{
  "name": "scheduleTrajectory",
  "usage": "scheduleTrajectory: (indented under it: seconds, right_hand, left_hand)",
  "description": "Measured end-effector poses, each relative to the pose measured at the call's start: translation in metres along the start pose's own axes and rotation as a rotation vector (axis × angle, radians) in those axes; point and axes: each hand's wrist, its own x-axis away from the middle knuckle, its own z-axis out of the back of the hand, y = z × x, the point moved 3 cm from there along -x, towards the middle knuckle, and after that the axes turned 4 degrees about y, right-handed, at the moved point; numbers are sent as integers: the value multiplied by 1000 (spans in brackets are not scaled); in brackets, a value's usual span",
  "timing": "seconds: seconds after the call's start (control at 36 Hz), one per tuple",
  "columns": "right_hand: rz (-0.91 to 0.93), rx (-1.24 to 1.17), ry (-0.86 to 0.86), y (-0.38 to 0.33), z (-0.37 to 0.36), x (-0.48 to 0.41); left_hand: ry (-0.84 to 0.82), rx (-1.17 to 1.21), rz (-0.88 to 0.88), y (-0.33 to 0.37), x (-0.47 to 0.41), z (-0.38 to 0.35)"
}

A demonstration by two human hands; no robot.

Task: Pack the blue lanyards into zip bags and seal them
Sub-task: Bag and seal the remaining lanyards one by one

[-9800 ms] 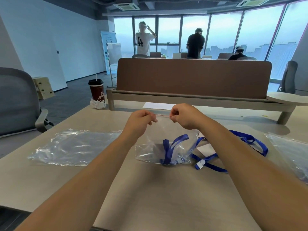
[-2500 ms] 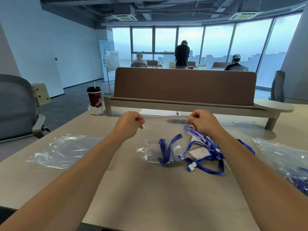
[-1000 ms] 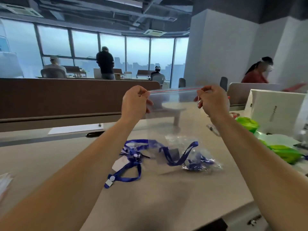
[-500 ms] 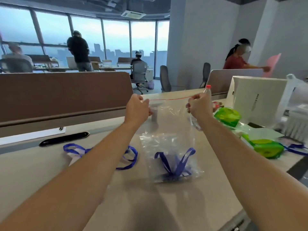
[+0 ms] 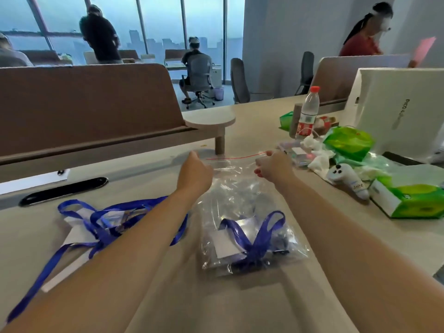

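A clear zip bag (image 5: 236,200) lies on the table between my forearms, its red zip line at the far end. A blue lanyard (image 5: 254,243) with a white card sits bunched in the near end of the bag. My left hand (image 5: 194,173) pinches the bag's top left corner. The top right corner is pinched by my right hand (image 5: 272,165). A loose heap of blue lanyards (image 5: 105,222) with white cards lies on the table under my left forearm.
Clutter fills the right side: a water bottle (image 5: 308,114), green packets (image 5: 348,143), a tissue pack (image 5: 410,200), a white controller (image 5: 348,180) and a white box (image 5: 398,111). A brown divider (image 5: 91,102) runs along the far edge, with a black slot (image 5: 63,191) before it.
My hands have lowered the bag from upright until it lies flat on the table. My view has tilted down and turned further right.
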Motion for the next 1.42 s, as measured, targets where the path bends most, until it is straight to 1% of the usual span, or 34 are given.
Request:
scheduleTrajectory:
  seconds: [0.11, 0.25, 0.36, 0.47, 0.56, 0.72, 0.86, 1.0, 1.11, 1.25, 1.42]
  right_hand:
    - [-33, 6, -55, 12, -11, -3]
    - [-49, 65, -58, 20, -22, -4]
    - [9, 184, -59, 20, -24, 1]
    - [128, 278, -36, -2, -21, 25]
    - [203, 246, -19, -20, -25, 47]
    - [306, 176, -64, -53, -51, 102]
    - [359, 158, -141, -72, -86, 149]
    - [451, 237, -273, -81, -128, 199]
    - [540, 322, -337, -84, -155, 235]
    - [567, 450, -425, -76, -182, 261]
    - [611, 634, -532, -65, -210, 273]
  left_hand:
    - [-20, -32, 10, -12, -3, -8]
    - [-79, -112, -12, -24, -3, -13]
    - [-110, -149, -53, -26, 3, -10]
    - [-106, -100, -62, -21, 14, 5]
    - [-94, -83, -93, -16, 25, 24]
    - [-41, -66, -158, -21, 55, 79]
    - [19, -142, -175, -36, 87, 137]
    - [77, -201, -142, -60, 123, 195]
    - [111, -245, -120, -82, 145, 233]
    - [136, -362, -66, -111, 163, 264]
    - [88, -477, 45, -140, 168, 274]
